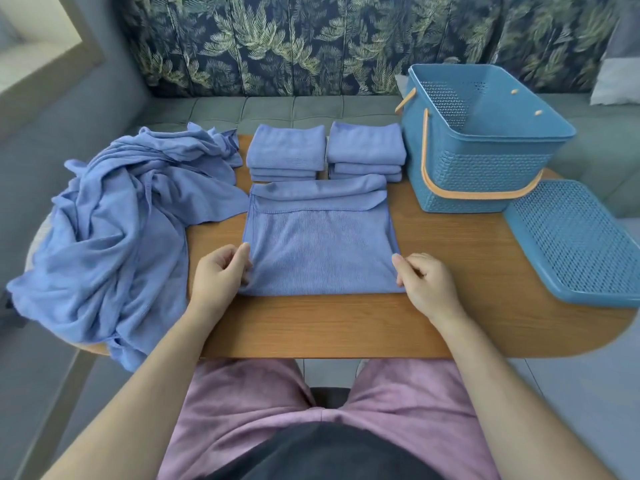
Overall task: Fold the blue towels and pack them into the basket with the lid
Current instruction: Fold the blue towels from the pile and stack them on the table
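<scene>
Left hand (218, 271) and right hand (426, 282): each grip pinches a side edge of the blue ribbed cloth towel (320, 251), flat mid wooden tabletop (346, 327), likely squaring it for next fold.

Two towel stacks (286, 152), one spread towel (320, 251), one basket (478, 174), one lid (571, 240)

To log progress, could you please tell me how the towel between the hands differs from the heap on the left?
The towel lies flat and partly folded; the heap is crumpled and bunched. The left hand and right hand pinch the towel; neither touches the heap. Both are blue cloth.
</scene>
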`<state>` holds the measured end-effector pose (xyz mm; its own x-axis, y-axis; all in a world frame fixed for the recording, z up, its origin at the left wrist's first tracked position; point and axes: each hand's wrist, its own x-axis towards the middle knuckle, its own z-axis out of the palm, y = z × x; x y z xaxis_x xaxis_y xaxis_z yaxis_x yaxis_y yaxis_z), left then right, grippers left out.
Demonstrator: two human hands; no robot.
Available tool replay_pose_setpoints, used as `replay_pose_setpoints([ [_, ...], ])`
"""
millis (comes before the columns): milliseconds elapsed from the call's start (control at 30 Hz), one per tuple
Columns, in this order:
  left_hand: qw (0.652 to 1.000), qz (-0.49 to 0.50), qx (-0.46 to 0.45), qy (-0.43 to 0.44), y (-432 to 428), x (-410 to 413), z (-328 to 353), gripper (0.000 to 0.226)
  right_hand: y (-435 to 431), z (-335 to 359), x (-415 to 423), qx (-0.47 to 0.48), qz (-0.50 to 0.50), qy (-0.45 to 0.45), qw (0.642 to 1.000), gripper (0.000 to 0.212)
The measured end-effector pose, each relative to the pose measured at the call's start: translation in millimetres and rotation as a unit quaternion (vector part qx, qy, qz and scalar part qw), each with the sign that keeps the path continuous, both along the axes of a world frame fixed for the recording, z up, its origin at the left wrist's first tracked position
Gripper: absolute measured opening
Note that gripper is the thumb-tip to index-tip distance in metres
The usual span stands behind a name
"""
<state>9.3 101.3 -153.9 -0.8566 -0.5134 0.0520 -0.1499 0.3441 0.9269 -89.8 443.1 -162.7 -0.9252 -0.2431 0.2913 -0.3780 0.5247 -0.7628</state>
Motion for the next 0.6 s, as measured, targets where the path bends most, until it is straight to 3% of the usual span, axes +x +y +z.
replay_pose_setpoints([
  [67,0.990,0.002,-0.136,-0.029,1.0,-2.5,-4.6,0.032,-3.6,-1.8,-0.5,0.058,-0.013,0.044,0.997,0.051],
  [133,0.946,-0.005,-0.324,-0.004,8.0,-9.5,-1.4,0.022,-13.9,3.4,0.6,0.119,-0.039,0.120,0.985,0.042],
  [200,0.912,-0.054,-0.406,0.025,21.3,-22.6,6.4,0.016,-33.8,12.9,-1.5,0.163,-0.026,0.184,0.969,0.022],
  [233,0.905,-0.087,-0.416,0.009,27.8,-32.7,7.3,0.025,-46.8,15.8,-4.8,0.193,-0.014,0.184,0.964,0.019],
  [333,0.894,-0.169,-0.404,-0.091,40.7,-60.5,-3.5,0.057,-77.8,15.1,-18.5,0.310,0.029,0.051,0.949,0.055],
  [400,0.881,-0.189,-0.409,-0.144,44.8,-67.7,-15.5,0.072,-84.9,5.5,-22.0,0.370,0.056,-0.029,0.927,0.066],
  [600,0.870,-0.194,-0.430,-0.140,53.7,-27.1,-22.6,0.074,-65.5,0.0,20.0,0.392,0.069,-0.058,0.915,0.071],
])
